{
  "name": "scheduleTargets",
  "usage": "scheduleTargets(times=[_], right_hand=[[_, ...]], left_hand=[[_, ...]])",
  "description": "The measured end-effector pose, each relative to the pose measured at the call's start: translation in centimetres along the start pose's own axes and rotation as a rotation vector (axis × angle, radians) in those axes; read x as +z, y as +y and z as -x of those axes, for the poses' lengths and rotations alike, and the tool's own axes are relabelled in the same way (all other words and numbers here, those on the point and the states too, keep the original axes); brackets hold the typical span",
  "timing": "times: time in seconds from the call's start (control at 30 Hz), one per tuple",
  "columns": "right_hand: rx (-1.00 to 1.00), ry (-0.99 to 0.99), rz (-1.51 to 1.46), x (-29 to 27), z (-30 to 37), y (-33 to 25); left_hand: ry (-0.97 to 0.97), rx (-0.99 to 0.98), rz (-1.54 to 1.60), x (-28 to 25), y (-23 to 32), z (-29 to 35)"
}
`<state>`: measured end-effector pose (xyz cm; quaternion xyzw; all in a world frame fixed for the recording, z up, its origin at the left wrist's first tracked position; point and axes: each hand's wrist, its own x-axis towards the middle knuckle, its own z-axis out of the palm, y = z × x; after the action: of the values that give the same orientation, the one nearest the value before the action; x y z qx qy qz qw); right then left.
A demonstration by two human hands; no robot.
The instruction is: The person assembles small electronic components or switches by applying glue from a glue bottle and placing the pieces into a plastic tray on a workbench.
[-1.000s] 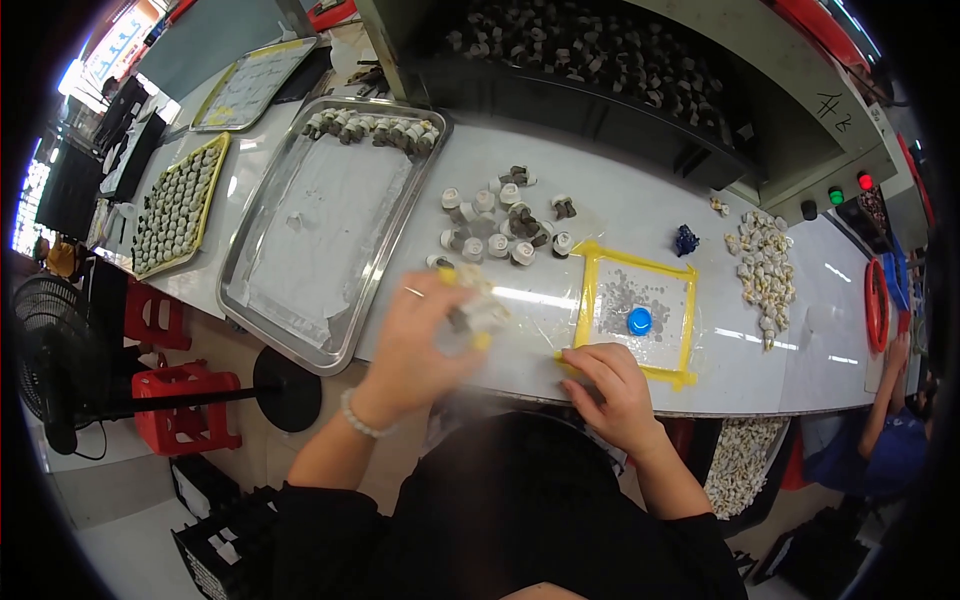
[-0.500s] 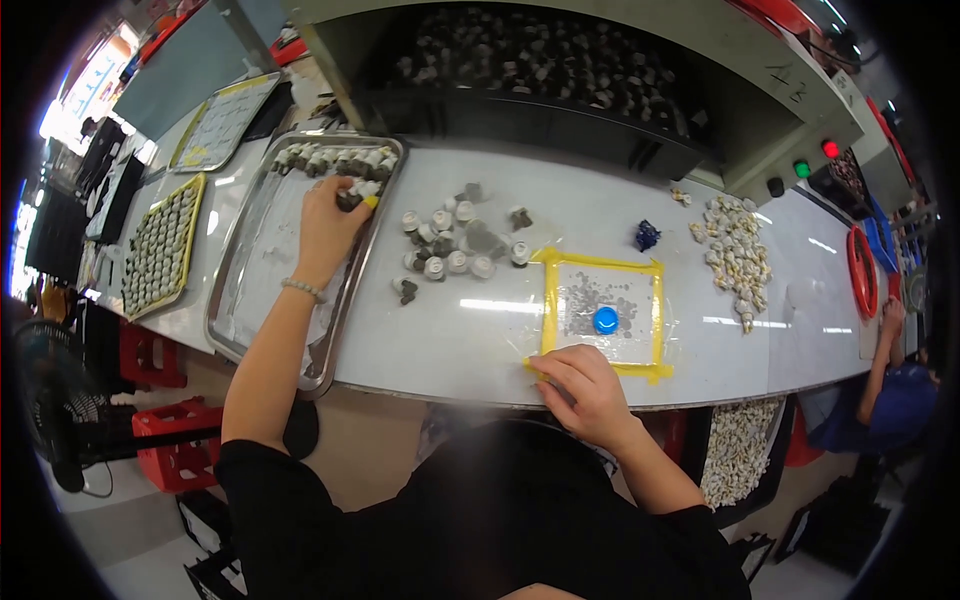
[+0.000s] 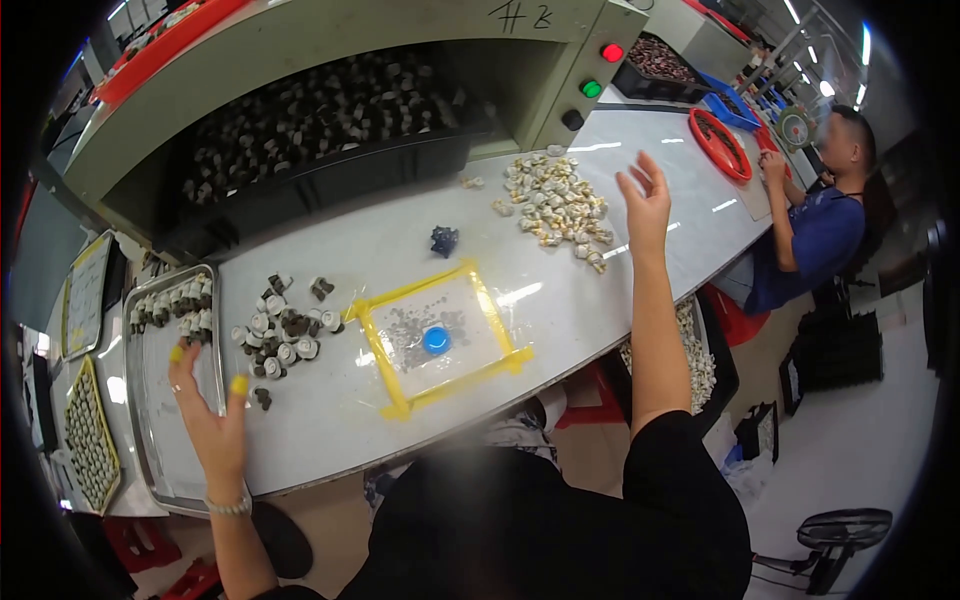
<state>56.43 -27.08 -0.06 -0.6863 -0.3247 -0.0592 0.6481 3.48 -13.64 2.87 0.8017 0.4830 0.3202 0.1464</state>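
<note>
Grips apart: L hand [image 3: 213, 432] nr metal tray [image 3: 162, 410] (yellow tip covers [image 3: 239, 385]), R hand [image 3: 648, 208] raised nr white pieces [image 3: 556, 205]

Yellow, blue and white stand out on your pale, glossy table [image 3: 560, 345].
Your sleeves [image 3: 685, 465] are black; your left hand [image 3: 213, 415] shows yellow fingertip covers [image 3: 239, 385] and a pale beaded bracelet [image 3: 230, 505]. You have white-and-dark two-tone pieces [image 3: 285, 354] beside a silver tray [image 3: 150, 450], and a white pile [image 3: 555, 200] flecked with yellow. Yellow tape [image 3: 462, 381] borders a pale square speckled with grey blotches, bearing a bright blue disc [image 3: 436, 340]; the spiky lump [image 3: 444, 240] is dark navy. The grey-green cabinet [image 3: 330, 38] carries red [image 3: 611, 52], green [image 3: 590, 90] and black [image 3: 572, 120] round fittings. To your far left, a yellow-edged tray [image 3: 107, 415] shows rows of greyish dots; the co-worker's shirt [image 3: 825, 230] is blue.
</note>
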Motion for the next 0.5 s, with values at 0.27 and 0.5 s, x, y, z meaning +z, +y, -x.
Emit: scheduleTargets(times=[0.27, 0.5], right_hand=[[0.013, 0.365, 0.242, -5.8, -2.9, 6.1], [0.355, -0.108, 0.178, -7.7, -3.4, 10.1]], left_hand=[[-0.081, 0.103, 0.103, 4.6, 2.2, 7.7], [-0.025, 0.137, 0.039, 5.4, 2.7, 7.7]])
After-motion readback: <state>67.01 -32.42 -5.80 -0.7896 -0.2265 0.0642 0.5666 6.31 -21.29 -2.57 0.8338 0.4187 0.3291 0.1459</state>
